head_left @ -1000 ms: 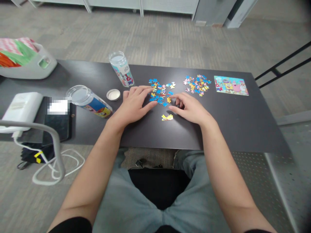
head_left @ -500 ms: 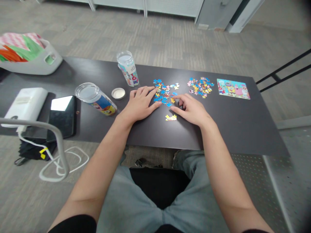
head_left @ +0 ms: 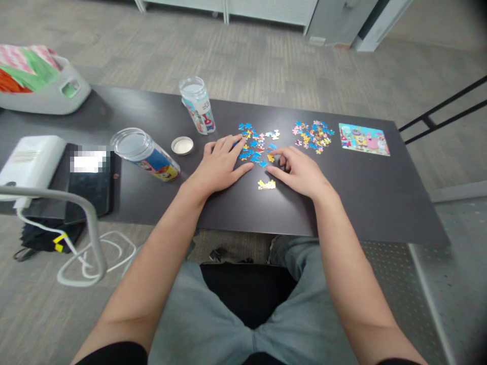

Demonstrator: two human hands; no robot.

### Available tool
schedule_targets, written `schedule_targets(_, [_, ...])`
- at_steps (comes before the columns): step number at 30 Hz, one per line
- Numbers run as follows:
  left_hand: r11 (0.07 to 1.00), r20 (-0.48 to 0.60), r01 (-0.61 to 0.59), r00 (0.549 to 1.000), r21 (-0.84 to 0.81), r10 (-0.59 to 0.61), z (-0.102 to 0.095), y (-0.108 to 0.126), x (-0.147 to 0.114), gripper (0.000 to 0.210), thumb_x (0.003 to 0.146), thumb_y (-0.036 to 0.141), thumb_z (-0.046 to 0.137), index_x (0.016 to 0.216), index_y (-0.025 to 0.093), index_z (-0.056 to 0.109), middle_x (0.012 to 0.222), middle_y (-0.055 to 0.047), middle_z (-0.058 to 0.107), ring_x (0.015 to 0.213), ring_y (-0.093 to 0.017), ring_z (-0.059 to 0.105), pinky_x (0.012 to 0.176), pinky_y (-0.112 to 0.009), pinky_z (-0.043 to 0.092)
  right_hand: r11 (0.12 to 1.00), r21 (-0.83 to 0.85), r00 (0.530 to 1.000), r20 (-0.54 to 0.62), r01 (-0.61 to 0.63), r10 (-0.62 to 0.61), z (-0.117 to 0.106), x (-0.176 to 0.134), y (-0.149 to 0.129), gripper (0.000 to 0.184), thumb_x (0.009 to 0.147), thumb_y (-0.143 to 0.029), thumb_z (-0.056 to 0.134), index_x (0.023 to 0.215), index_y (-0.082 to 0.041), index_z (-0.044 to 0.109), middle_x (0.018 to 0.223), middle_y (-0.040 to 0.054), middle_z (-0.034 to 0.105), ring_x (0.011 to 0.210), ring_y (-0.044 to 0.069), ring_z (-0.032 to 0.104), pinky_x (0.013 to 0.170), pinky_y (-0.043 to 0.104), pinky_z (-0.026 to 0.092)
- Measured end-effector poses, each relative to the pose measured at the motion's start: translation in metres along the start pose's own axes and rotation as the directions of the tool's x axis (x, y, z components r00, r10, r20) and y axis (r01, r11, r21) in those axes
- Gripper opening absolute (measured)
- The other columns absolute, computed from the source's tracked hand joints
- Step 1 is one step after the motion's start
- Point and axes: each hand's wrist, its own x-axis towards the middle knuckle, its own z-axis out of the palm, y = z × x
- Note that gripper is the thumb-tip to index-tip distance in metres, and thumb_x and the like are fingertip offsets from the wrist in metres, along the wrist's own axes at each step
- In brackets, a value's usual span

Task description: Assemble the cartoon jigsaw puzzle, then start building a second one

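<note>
My left hand lies palm down on the dark table, fingers spread at the left edge of a loose pile of jigsaw pieces. On the pile's right side, my right hand rests with index finger and thumb apart and the other fingers curled, holding nothing that I can see. Its index fingertip is at a yellow-orange piece. Nearer to me lies a small joined strip of yellow puzzle pieces. A second pile of jigsaw pieces sits farther right, beside the picture card.
Two clear jars with printed labels, a nearer jar and a farther jar, stand left of my hands by a white lid. Farther left are a black tablet, a white box with a cable and a white basket.
The view has shifted slightly, so the table's contents sit a little farther left. Both hands keep nearly the same pose among the pieces.
</note>
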Motion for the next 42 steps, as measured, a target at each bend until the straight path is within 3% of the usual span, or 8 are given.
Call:
schedule_targets(4, [1.000, 0.026, -0.023, 0.999, 0.000, 0.023, 0.002, 0.001, -0.001, 0.087, 0.126, 0.063, 0.058, 0.201, 0.022, 0.045, 0.213, -0.020, 0.039, 0.199, -0.046, 0.032, 0.161, -0.068, 0.024, 1.000, -0.001, 1.000, 0.000, -0.014, 0.014, 0.000, 0.000, 0.000, 0.047, 0.115, -0.058, 0.081, 0.151, -0.028, 0.081, 0.123, 0.0117, 0.082, 0.099, 0.036, 0.077, 0.094, 0.054, 0.062])
schedule_targets(13, [1.000, -0.045, -0.020, 0.999, -0.011, 0.019, 0.001, -0.003, -0.001, 0.082, 0.126, 0.059, 0.061, 0.197, 0.019, 0.053, 0.208, -0.027, 0.046, 0.193, -0.046, 0.043, 0.157, -0.070, 0.033, 1.000, 0.000, 1.000, -0.009, -0.016, 0.016, 0.000, 0.000, -0.001, 0.056, 0.112, -0.060, 0.080, 0.155, -0.025, 0.083, 0.124, 0.0129, 0.084, 0.098, 0.037, 0.077, 0.094, 0.055, 0.063])
schedule_targets(19, [1.000, -0.067, -0.005, 0.998, 0.007, 0.006, -0.004, -0.002, -0.001, 0.071, 0.126, 0.056, 0.062, 0.190, 0.024, 0.066, 0.203, -0.024, 0.055, 0.189, -0.048, 0.049, 0.154, -0.072, 0.038, 1.000, -0.012, 1.000, -0.006, -0.015, 0.015, -0.002, -0.001, -0.003, 0.060, 0.112, -0.058, 0.079, 0.159, -0.021, 0.085, 0.123, 0.0133, 0.082, 0.099, 0.037, 0.077, 0.095, 0.055, 0.063])
schedule_targets(23, [1.000, -0.081, -0.005, 0.997, 0.012, 0.006, -0.003, -0.002, -0.002, 0.071, 0.127, 0.058, 0.063, 0.190, 0.025, 0.066, 0.203, -0.023, 0.055, 0.189, -0.047, 0.049, 0.154, -0.072, 0.038, 0.998, -0.046, 0.999, 0.032, -0.031, 0.032, -0.006, -0.001, -0.013, 0.064, 0.117, -0.059, 0.077, 0.171, -0.026, 0.084, 0.126, 0.0124, 0.082, 0.103, 0.037, 0.079, 0.097, 0.055, 0.065])
schedule_targets(28, [0.995, -0.031, -0.101, 0.994, 0.018, 0.102, 0.005, 0.005, -0.003, 0.069, 0.129, 0.058, 0.061, 0.194, 0.037, 0.061, 0.211, -0.018, 0.044, 0.195, -0.046, 0.039, 0.155, -0.076, 0.033, 0.968, -0.230, 0.991, 0.074, -0.095, 0.115, -0.004, 0.000, -0.030, 0.070, 0.123, -0.069, 0.074, 0.186, -0.037, 0.079, 0.137, 0.0161, 0.080, 0.116, 0.044, 0.081, 0.095, 0.055, 0.066])
schedule_targets(32, [0.989, -0.028, -0.145, 0.989, 0.026, 0.146, 0.007, 0.005, -0.004, 0.064, 0.128, 0.058, 0.064, 0.191, 0.044, 0.066, 0.210, -0.015, 0.045, 0.194, -0.045, 0.039, 0.153, -0.077, 0.034, 0.965, -0.240, 0.990, 0.065, -0.110, 0.129, -0.004, 0.000, -0.034, 0.068, 0.123, -0.067, 0.075, 0.184, -0.037, 0.081, 0.137, 0.0156, 0.080, 0.117, 0.044, 0.082, 0.096, 0.055, 0.067])
schedule_targets(36, [0.993, -0.098, -0.114, 0.988, 0.035, 0.117, 0.004, 0.002, -0.005, 0.060, 0.128, 0.054, 0.063, 0.186, 0.042, 0.072, 0.205, -0.016, 0.055, 0.188, -0.047, 0.044, 0.150, -0.079, 0.036, 0.981, -0.155, 0.991, 0.049, -0.118, 0.127, -0.008, 0.001, -0.028, 0.060, 0.120, -0.060, 0.077, 0.170, -0.030, 0.089, 0.130, 0.0138, 0.082, 0.111, 0.040, 0.082, 0.099, 0.055, 0.067])
schedule_targets(42, [0.956, -0.008, -0.292, 0.956, -0.006, 0.292, 0.008, 0.004, -0.005, 0.053, 0.129, 0.054, 0.064, 0.180, 0.046, 0.078, 0.206, -0.013, 0.054, 0.187, -0.043, 0.046, 0.151, -0.074, 0.036, 0.992, -0.101, 0.996, 0.026, -0.080, 0.083, -0.008, 0.002, -0.020, 0.054, 0.119, -0.052, 0.075, 0.166, -0.032, 0.090, 0.119, 0.0109, 0.081, 0.109, 0.039, 0.080, 0.097, 0.053, 0.065])
